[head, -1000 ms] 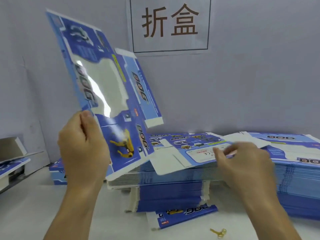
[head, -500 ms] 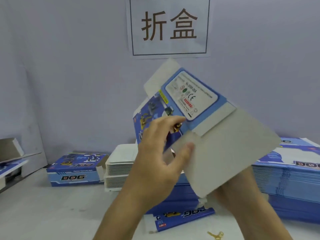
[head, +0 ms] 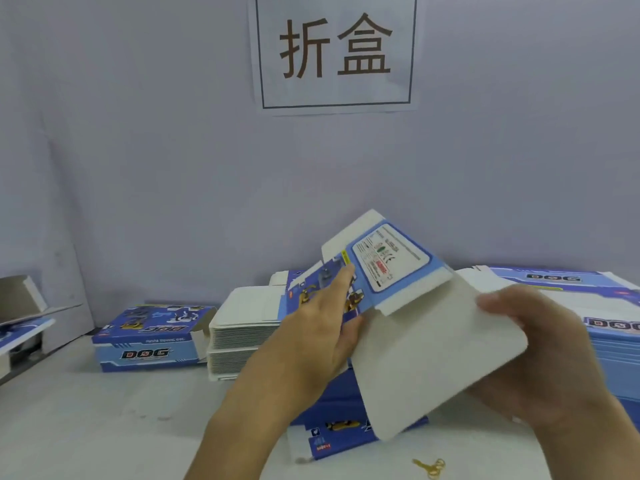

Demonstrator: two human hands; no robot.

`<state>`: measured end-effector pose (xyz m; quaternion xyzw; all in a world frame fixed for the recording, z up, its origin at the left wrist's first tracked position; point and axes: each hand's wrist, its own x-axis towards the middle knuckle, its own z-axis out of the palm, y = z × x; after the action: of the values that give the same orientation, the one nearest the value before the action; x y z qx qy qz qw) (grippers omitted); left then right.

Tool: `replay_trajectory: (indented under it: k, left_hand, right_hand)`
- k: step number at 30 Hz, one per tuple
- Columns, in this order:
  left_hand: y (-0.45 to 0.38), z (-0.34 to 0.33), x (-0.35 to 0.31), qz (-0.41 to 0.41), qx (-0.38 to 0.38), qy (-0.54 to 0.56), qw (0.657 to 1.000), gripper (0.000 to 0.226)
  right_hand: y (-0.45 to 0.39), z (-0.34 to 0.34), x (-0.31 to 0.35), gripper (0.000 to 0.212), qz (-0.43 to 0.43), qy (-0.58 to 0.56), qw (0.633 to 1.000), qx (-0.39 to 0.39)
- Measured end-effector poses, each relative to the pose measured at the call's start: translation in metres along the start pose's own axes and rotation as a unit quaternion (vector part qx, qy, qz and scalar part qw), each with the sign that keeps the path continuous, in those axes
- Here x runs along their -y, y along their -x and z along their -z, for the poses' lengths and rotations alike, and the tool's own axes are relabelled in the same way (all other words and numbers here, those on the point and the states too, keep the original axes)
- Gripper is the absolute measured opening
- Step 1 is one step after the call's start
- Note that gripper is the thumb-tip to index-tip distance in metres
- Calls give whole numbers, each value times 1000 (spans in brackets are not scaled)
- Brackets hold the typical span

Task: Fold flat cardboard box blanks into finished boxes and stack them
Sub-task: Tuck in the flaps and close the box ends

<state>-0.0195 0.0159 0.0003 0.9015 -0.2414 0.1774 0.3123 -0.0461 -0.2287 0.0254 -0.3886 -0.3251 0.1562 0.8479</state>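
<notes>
1. Leftmost, at the frame edge, a part-seen grey box (head: 20,299) sits on the worktop (head: 86,417), its flap open; I cannot tell more of it.
2. Next, a finished box (head: 149,337) in glossy blue print lies flat near the wall, one end flap ajar, touching the short stack of white-faced blanks (head: 242,337) beside it.
3. Then my left hand (head: 311,344) lies against the printed face of the box blank (head: 398,323), fingers nearly straight and pointing up and right, thumb tucked at the blank's edge by the fold.
4. Centre: the blank is held in the air above the worktop, between both hands, tilted, its long axis running from upper left down to lower right. It is thin card, matte grey-white inside, glossy blue outside with a white label panel, and it is creased so the large plain panel hangs toward me.
5. My right hand (head: 533,348) grips the plain panel from the right, fingers curled over its upper edge; it is blurred. Both hands are on the blank, the right nearer the free panel, so I judge that hand will swing the panel about the crease.
6. Rightmost, a tall stack of flat blanks (head: 609,334) rests behind that hand; a small gold object (head: 429,467) lies on the worktop in front.
</notes>
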Motion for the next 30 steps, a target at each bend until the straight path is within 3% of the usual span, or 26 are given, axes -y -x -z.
replay_trajectory:
  k: [1,2,4,7,12,15,18,20,23,25,27,29,30]
  left_hand:
    - [0,0,0,3,5,1,1000,69]
    - [1,-2,0,13,2,-4,1000,79]
    - [2,-4,1,40,-43,-60,996,90]
    - [1,-7,-3,94,-131,-166,973,76]
    - [2,-16,-3,96,-191,-109,971,56]
    - [0,-15,-4,69,-220,-54,972,58]
    - [1,-14,-10,26,-323,-8,946,54]
    - [1,-15,-16,24,-369,13,929,72]
    - [1,-7,-19,89,-366,-8,926,107]
    - [1,2,-15,151,-325,-47,932,121]
    - [1,9,-10,164,-296,37,940,135]
    - [2,12,-8,131,-318,123,931,133]
    - [4,11,-8,104,-330,137,928,122]
  right_hand:
    - [-4,-17,-12,47,-70,81,994,16]
    - [0,-20,-7,50,-88,195,976,-51]
    - [-6,-16,-10,60,-136,313,937,-75]
    - [-14,-18,-19,56,-204,462,856,-111]
    - [-30,-26,-40,44,-133,595,754,-246]
    - [-34,-16,-46,40,-101,599,744,-280]
    - [-33,-3,-52,35,-84,594,749,-281]
    - [-35,1,-55,37,-35,596,759,-261]
    - [-36,4,-55,57,20,585,778,-226]
    - [-35,6,-50,63,44,576,787,-217]
    - [-35,6,-48,67,54,581,785,-208]
    - [-36,5,-50,67,53,592,779,-202]
    - [-36,4,-53,64,50,596,775,-202]
